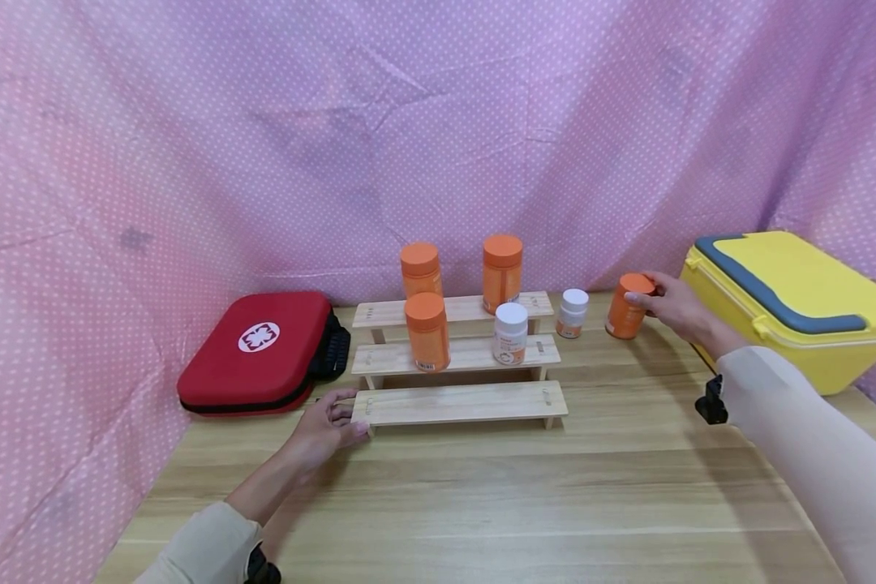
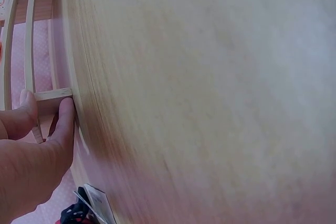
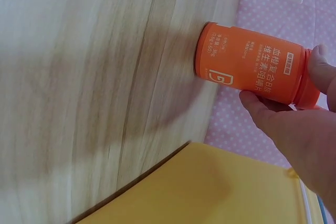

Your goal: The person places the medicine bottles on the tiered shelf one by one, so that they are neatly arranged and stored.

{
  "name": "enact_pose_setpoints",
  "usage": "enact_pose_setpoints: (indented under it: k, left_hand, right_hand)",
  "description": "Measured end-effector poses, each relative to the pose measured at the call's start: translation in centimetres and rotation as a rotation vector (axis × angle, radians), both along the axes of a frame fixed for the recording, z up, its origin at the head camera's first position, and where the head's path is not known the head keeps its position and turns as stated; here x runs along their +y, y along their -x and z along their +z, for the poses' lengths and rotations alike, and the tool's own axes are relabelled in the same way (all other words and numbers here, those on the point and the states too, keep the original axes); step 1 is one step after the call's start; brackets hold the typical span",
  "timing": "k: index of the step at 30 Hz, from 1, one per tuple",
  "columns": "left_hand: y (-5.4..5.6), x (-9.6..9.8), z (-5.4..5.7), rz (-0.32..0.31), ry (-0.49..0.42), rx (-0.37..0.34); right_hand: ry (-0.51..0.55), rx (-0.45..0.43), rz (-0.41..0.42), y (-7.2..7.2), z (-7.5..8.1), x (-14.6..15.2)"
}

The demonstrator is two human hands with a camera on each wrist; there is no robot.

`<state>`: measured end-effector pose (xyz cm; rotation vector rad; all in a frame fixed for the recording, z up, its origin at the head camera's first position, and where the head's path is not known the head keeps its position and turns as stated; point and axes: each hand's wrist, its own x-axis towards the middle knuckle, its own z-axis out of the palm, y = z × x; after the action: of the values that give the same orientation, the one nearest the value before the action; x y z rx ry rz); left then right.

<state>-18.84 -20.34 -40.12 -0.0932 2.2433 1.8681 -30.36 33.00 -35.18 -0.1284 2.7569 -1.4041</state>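
My right hand [image 1: 677, 308] grips an orange pill bottle [image 1: 624, 312] near its cap; the bottle stands upright at the right of the table. In the right wrist view, the thumb lies on the cap and a finger against the side of the orange bottle [image 3: 252, 64]. With thumb and fingers, my left hand [image 1: 319, 434] holds the left end of the lowest step of a three-tier wooden rack [image 1: 460, 404]. Upright on the rack's upper tiers are orange bottles [image 1: 427, 332] and a white bottle [image 1: 510, 332]. Another white bottle [image 1: 572, 313] stands between rack and right hand.
A red first-aid case [image 1: 263, 349] with a black handle lies left of the rack. At the right stands a yellow box [image 1: 810, 284] with a grey-blue handle, close beside my right forearm. Pink dotted cloth [image 1: 438, 122] hangs behind the wooden table [image 1: 482, 503].
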Motion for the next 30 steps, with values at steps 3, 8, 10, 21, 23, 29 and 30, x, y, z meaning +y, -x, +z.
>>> enact_pose_setpoints:
  k: [3,8,10,21,23,29,30]
  left_hand:
    - [0.1,0.0,0.0,0.001,-0.004,-0.002]
    - [0.2,0.1,0.0,0.003,-0.003,-0.005]
    - [0.1,0.1,-0.1,0.002,0.001,-0.002]
    - [-0.1,0.0,-0.2,0.018,-0.012,0.004]
    - [-0.1,0.0,-0.1,0.008,-0.013,0.004]
    - [-0.1,0.0,-0.1,0.009,-0.006,0.000]
    - [-0.1,0.0,0.0,0.011,-0.007,-0.002]
  right_hand:
    - [-0.003,0.004,-0.001,-0.1,0.0,0.0]
    - [-0.028,0.028,-0.003,-0.3,0.1,0.1]
    - [-0.055,0.053,-0.002,-0.5,0.3,0.0]
    - [-0.157,0.173,0.042,-4.7,2.4,-0.5]
    - [-0.164,0.188,0.050,-5.8,2.6,-0.7]
    - [-0.134,0.200,0.053,-8.4,2.9,-1.8]
    - [-0.128,0.202,0.062,-8.7,2.9,-1.9]
